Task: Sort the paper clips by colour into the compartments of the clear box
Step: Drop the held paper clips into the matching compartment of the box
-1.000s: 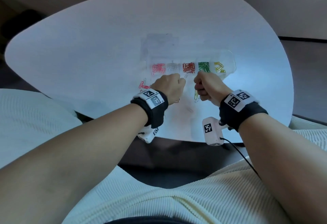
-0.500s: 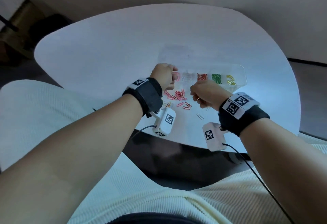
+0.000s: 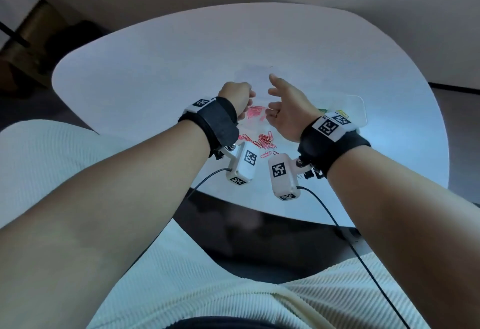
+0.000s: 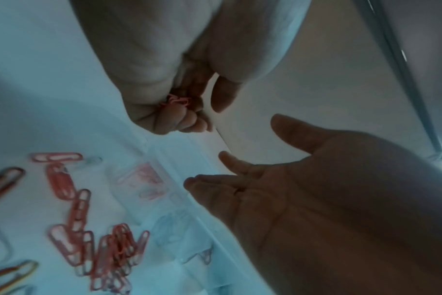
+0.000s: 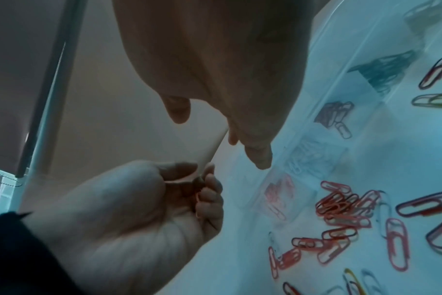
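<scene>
The clear box [image 3: 359, 106] lies across the white table, mostly hidden behind my hands in the head view. My left hand [image 3: 246, 100] hovers over its left end, fingers curled round a few pink paper clips [image 4: 177, 101]. Beneath it the end compartment holds pink clips [image 5: 278, 191]; white clips [image 5: 308, 155], dark red clips [image 5: 333, 115] and green clips [image 5: 384, 69] fill the compartments beyond. My right hand [image 3: 272, 87] is raised beside the left, fingers spread and holding nothing. A loose pile of pink and red clips [image 3: 262, 142] lies in front of the box.
The white table [image 3: 181, 68] has rounded edges, its near edge just behind my wrists. A few more loose clips, yellow and red among them [image 5: 351, 281], lie scattered nearer me. Wrist camera cables hang over the table's front edge.
My right hand has opened from a fist and risen beside the left. The left hand has moved from the loose pile up over the box's left end, keeping its fingers curled.
</scene>
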A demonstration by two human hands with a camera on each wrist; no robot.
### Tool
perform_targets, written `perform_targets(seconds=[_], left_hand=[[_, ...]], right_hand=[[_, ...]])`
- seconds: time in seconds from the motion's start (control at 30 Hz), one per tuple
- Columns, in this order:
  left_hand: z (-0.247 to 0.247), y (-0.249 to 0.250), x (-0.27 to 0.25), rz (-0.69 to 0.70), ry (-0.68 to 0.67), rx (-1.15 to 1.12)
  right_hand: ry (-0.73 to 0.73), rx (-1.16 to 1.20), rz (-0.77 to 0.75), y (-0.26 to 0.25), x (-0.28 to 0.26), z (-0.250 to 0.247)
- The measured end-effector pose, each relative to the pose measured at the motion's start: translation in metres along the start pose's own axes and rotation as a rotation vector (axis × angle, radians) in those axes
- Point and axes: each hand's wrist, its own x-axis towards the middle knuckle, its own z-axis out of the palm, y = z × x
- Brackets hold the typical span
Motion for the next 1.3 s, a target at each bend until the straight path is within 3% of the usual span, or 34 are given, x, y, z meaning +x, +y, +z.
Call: perform_targets(seconds=[0.17,0.33,0.53,0.63,0.73,0.8,0.9,1.03,1.13,1.23,1.3], left_hand=[[0.017,0.012,0.0,0.11,-0.045,-0.042],[0.021,0.01,-0.001,0.146,-0.119,0.163],[0.031,0.002,-0.035,0.485,-0.148,0.416],[0.036,-0.018,-0.051,0.556,-0.169,0.588],[0.037,-0.05,-0.053,0.542,-0.191,0.771],[0.036,-0.073,-0.052,0.509,-0.212,0.834],[0.035,-0.098,-0.048,0.566,-0.287,0.923],[0.039,-0.117,-0.042,0.655,-0.382,1.144],[0.037,-0.125,-0.04,0.679,-0.371,1.183],[0.035,-0.128,-0.039,0.731,-0.387,1.253],[0.033,-0.127,-0.038,0.691,-0.387,1.269]], right_hand=[[0.041,-0.026,-0.11,-0.003,-0.018,-0.027],[0.076,-0.154,-0.183,-0.014,-0.055,-0.069],[0.147,-0.608,-0.213,0.003,-0.067,-0.107],[0.146,-0.978,-0.215,0.023,-0.059,-0.116],[0.12,-1.229,-0.212,0.041,-0.044,-0.116],[0.192,-1.28,-0.228,0.051,-0.034,-0.116],[0.284,-1.314,-0.27,0.063,-0.028,-0.113],[0.234,-1.408,-0.447,0.077,-0.027,-0.092],[0.158,-1.489,-0.519,0.085,-0.022,-0.075],[0.148,-1.585,-0.49,0.092,-0.019,-0.066],[0.176,-1.586,-0.428,0.096,-0.016,-0.067]])
